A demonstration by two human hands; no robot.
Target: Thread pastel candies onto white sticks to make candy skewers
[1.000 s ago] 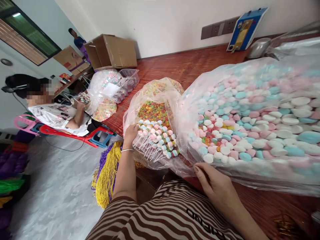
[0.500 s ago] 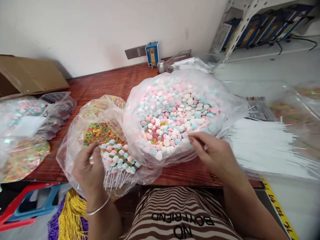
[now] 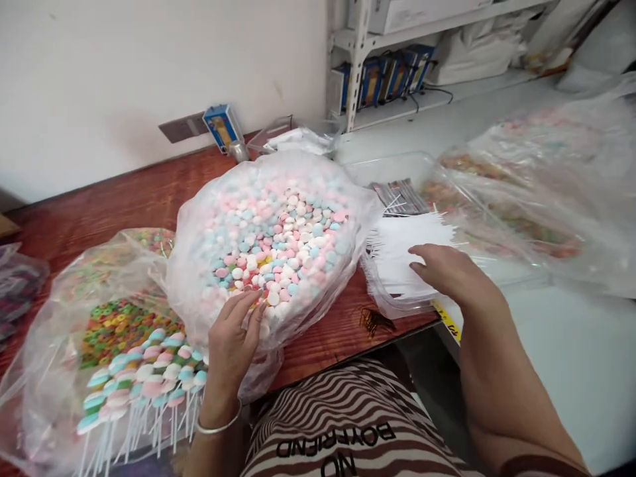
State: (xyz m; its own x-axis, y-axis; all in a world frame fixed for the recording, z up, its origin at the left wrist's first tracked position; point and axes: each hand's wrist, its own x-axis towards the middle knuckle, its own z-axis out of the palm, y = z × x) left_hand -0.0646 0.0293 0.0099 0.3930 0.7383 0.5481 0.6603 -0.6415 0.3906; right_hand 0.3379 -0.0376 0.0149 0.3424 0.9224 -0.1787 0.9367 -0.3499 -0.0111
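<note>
My left hand (image 3: 236,341) is at the near edge of a clear plastic bag (image 3: 199,218) full of round pink, white and blue marshmallow-like pieces (image 3: 303,232). Its fingertips touch the pieces, thumb and fingers a little apart. Above a pile of thin white sticks (image 3: 407,238) in a clear tray (image 3: 397,305), my right hand (image 3: 447,268) hovers open, thumb and forefinger apart. Left of my left hand, a cluster of white-stick skewers (image 3: 149,377) with stacked pastel pieces lies on a second bag, which holds small orange, green and yellow rings (image 3: 114,324).
At the wall stand a blue box (image 3: 222,127) and a small metal pot (image 3: 238,151). Golden twist ties (image 3: 375,321) lie near the front edge of the red-brown table (image 3: 318,344). More bags (image 3: 561,172) lie on the right, by a white shelf (image 3: 355,73).
The view has swung right. My right hand has moved from the edge of the marshmallow bag to over the white sticks. My left hand has moved from beside the skewers to the marshmallow-like pieces.
</note>
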